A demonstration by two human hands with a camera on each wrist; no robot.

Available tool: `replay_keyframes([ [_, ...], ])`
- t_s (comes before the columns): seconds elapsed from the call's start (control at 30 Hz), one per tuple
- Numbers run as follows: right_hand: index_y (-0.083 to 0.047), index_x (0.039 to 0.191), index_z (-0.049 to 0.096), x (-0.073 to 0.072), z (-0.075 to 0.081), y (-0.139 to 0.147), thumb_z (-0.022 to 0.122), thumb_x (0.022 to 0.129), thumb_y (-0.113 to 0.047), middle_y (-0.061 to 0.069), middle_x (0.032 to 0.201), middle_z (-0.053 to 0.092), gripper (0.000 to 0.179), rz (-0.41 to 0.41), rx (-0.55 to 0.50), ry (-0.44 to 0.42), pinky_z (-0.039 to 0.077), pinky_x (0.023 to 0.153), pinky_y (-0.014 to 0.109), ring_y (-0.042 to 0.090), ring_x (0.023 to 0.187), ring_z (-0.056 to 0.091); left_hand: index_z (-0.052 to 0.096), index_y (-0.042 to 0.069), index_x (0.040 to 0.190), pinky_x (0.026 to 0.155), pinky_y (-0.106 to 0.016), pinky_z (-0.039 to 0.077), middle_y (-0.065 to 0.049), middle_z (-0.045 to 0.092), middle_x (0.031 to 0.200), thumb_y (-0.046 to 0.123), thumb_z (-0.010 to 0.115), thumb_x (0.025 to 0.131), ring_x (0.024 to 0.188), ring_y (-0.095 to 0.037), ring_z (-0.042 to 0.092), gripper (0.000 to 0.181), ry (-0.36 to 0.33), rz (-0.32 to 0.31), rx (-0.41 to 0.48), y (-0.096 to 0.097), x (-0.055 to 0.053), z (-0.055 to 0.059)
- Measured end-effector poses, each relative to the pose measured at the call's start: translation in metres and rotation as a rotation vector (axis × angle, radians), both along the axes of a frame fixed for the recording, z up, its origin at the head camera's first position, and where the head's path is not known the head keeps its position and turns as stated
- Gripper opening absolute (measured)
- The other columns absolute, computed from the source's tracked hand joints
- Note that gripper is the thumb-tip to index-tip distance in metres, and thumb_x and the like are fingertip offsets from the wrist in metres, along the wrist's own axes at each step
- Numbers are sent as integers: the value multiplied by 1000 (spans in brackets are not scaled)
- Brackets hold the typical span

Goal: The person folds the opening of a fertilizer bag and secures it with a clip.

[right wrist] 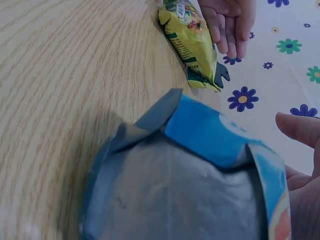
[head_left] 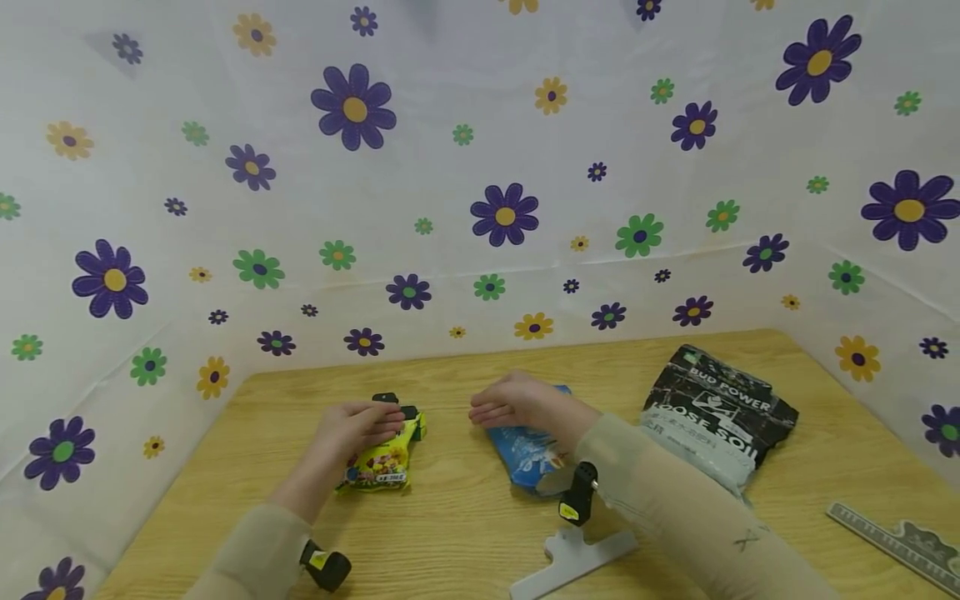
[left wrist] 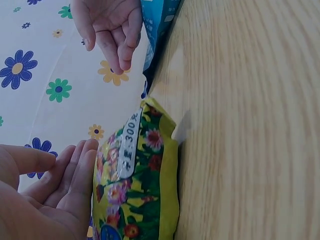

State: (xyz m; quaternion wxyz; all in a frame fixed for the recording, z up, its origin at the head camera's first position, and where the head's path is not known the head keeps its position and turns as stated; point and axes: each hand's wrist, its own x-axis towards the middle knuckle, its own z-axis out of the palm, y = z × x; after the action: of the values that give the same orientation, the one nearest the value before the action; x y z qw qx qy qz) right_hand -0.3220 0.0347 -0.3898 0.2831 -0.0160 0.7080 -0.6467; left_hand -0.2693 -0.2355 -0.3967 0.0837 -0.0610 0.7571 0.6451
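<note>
On the table (head_left: 450, 533), the blue packet (head_left: 525, 457) lies under the right hand (head_left: 516, 402); at nine o'clock from it, the yellow flowered packet (head_left: 381, 468) lies beside the left hand (head_left: 360, 429). Each grip has its fingers extended and pinches nothing; whether the left fingertips touch the yellow packet I cannot tell. A lopsided squeeze could tip or crumple either soft packet, I'd judge, and the blue one's folded grey end (right wrist: 190, 185) might leak if it is unsealed, which the views leave unclear. The right sleeve (head_left: 675, 492), drawn back low, could snag the white clip-shaped piece (head_left: 573, 562) at five o'clock or nudge the black soil bag (head_left: 720, 404) near three o'clock.
</note>
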Motion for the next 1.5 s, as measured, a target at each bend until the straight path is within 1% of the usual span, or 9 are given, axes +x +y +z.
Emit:
replay_keyframes([
  [0.1,15,139,60,-1,0,4,62,107,-7,30,135,69,39,-7,-9,-10,60,109,39,34,126,71,56,-16,143,88,-23,66,-24,73,131,14,50,114,95,-8,78,42,2,1,-13,6,0,1],
  [0.4,16,137,60,-4,-1,17,62,107,-7,30,132,70,38,-16,10,17,61,107,39,35,123,73,60,-13,141,87,-23,66,-23,74,129,17,55,112,97,-10,78,41,4,-1,-21,19,-2,0],
  [0.53,17,138,58,-5,0,24,61,107,-5,31,134,69,39,-34,-13,1,60,108,40,36,125,72,62,-12,139,91,-25,66,-22,76,127,17,56,112,97,-9,78,40,7,-4,-31,24,-3,0],
  [0.67,17,139,58,-6,-1,30,59,107,-4,31,133,69,38,-32,-16,14,60,108,41,36,123,73,62,-13,138,94,-28,65,-23,76,126,15,56,112,96,-10,78,38,14,-13,-35,29,-4,-1],
  [0.83,18,140,55,-7,-1,38,57,108,-4,33,138,65,39,-20,-26,41,57,113,44,40,131,67,62,-14,138,94,-28,65,-25,75,127,14,55,112,96,-10,78,39,12,-23,-35,37,-8,-1],
  [1.0,18,144,52,-9,-1,44,55,109,-5,34,144,60,42,-18,-25,31,53,117,45,42,137,61,62,-14,137,96,-31,65,-26,75,127,14,57,111,98,-14,79,39,10,-36,-41,44,-11,0],
  [1.23,17,143,55,-10,0,52,55,110,-8,32,142,63,41,-27,-2,31,54,116,43,40,137,63,67,-13,132,92,-28,66,-25,76,124,16,57,111,98,-15,79,37,27,-45,-70,54,-13,-3],
  [1.4,17,142,56,-10,-1,56,56,110,-8,31,140,65,41,-33,6,29,55,115,42,39,135,65,69,-11,130,89,-26,66,-22,79,118,17,58,111,95,-13,79,35,27,-47,-68,60,-16,-6],
  [1.5,17,143,55,-10,-1,60,56,110,-7,32,141,64,41,-35,7,23,54,116,43,39,136,64,68,-12,130,89,-28,67,-22,78,118,17,58,111,95,-13,80,36,31,-63,-63,64,-17,-8],
])
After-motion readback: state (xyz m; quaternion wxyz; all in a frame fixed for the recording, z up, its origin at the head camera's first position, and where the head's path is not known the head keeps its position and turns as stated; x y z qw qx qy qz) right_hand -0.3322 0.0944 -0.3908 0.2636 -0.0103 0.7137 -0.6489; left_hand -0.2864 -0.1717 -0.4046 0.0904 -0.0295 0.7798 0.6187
